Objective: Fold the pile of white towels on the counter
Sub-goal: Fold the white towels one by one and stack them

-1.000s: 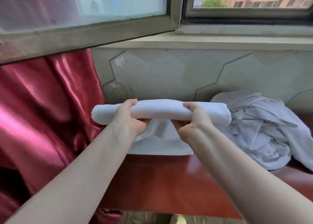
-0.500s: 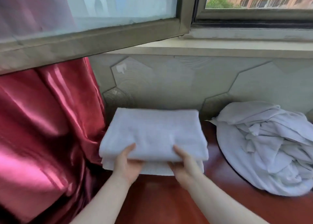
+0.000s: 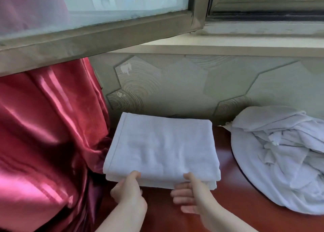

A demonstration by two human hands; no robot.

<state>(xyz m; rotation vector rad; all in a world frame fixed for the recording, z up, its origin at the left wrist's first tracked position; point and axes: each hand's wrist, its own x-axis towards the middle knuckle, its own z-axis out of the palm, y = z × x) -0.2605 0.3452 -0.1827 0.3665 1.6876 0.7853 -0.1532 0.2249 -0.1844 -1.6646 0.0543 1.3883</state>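
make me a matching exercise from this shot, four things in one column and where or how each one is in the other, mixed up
Things:
1. folded towel
2. unfolded towel pile
3. red curtain
4. left hand

Places or states:
A. crumpled in a heap at the right of the counter
B. hanging at the left, shiny and creased
C. lying flat on top of another folded towel
D. pinching the near edge of the folded stack

Pairs: 1-C, 2-A, 3-B, 4-D
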